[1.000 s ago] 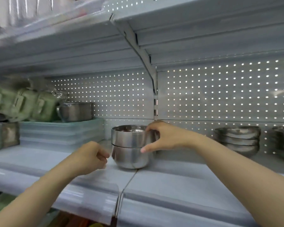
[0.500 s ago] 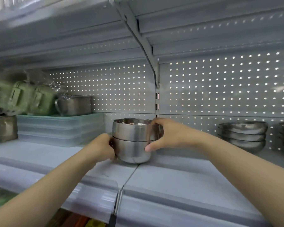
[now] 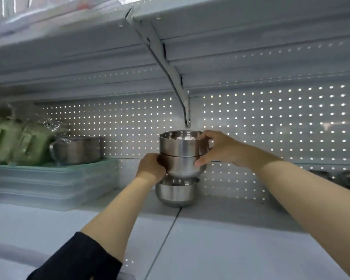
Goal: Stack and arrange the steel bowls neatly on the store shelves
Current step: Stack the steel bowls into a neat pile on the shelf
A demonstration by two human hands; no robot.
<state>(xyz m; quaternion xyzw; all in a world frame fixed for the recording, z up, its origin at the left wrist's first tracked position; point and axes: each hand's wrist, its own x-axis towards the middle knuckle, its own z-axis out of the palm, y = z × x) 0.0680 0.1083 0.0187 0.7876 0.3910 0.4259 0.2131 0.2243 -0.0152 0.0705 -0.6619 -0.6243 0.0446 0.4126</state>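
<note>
Dark sleeve [image 3: 77, 259] nearest, left hand [image 3: 152, 168] curled against the lower of two nested steel bowls [image 3: 181, 153], right hand [image 3: 216, 147] gripping the pair's right side — openings upward, smooth brushed metal, held above a third bowl [image 3: 176, 191] on the shelf [image 3: 220, 239], perforated back panel [image 3: 271, 122] behind.
</note>
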